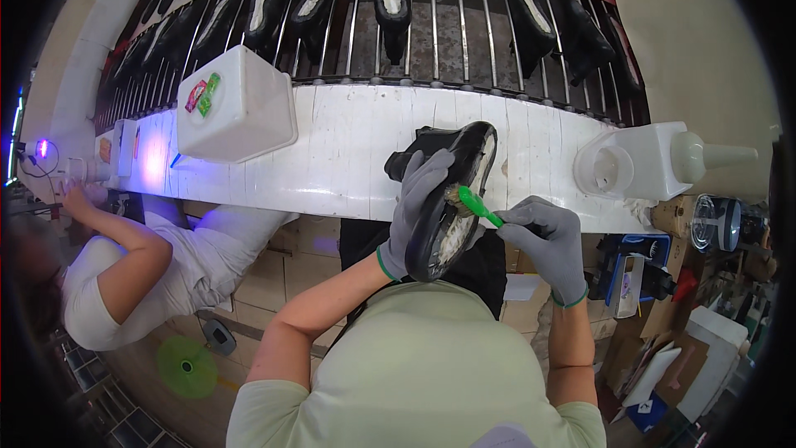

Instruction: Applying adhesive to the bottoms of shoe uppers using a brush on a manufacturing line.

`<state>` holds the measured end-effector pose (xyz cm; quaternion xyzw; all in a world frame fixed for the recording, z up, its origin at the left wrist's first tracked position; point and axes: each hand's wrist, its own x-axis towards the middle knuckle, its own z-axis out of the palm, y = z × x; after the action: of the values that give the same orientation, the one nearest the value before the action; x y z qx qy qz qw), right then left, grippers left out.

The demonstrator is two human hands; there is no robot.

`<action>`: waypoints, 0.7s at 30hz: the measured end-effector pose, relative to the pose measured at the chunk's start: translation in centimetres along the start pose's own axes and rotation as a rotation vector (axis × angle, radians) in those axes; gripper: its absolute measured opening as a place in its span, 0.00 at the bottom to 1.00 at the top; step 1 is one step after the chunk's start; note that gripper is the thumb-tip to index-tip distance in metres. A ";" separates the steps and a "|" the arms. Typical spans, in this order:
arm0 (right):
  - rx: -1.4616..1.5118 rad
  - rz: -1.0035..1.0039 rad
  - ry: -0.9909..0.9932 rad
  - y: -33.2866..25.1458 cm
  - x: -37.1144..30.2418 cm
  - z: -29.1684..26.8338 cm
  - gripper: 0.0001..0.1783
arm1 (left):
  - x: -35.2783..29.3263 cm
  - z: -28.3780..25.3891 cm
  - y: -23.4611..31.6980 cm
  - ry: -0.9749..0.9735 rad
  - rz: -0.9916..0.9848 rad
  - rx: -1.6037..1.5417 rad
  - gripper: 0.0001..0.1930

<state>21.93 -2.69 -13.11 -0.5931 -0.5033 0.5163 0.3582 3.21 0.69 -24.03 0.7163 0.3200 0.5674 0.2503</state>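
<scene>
A black boot upper (424, 241) is tilted with its underside turned up, and a whitish strip runs along the middle of that underside. My left hand (421, 199), in a grey glove with a green cuff, is closed around its side. In my right hand (543, 236), gloved the same way, the fingers pinch the handle of a green brush (479, 204). The brown bristles touch the boot's underside near its middle. Part of the boot's far side is hidden behind my left hand.
Beyond the white bench (348, 141), a rack of metal rollers (464, 25) carries several black boots. A white bin (236, 108) with small wrappers stands left on the bench, a white container (630, 162) right. A co-worker (157, 265) sits at left; a green fan (186, 365) stands below.
</scene>
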 end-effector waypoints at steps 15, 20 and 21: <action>-0.199 -0.274 -0.046 -4.2 -0.9 0.3 0.13 | 4.5 -4.0 3.0 -0.361 -0.193 -0.105 0.46; -0.285 -0.459 -0.034 -4.9 0.1 -0.3 0.12 | 6.4 -4.8 3.3 -0.446 -0.299 -0.367 0.45; -0.288 -0.470 -0.028 -5.1 0.4 -0.5 0.12 | 7.0 -5.0 3.1 -0.447 -0.286 -0.364 0.45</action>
<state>21.27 -1.09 -8.30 -0.4977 -0.7001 0.3504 0.3732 -0.04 3.78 -16.10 0.7145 0.2477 0.4028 0.5157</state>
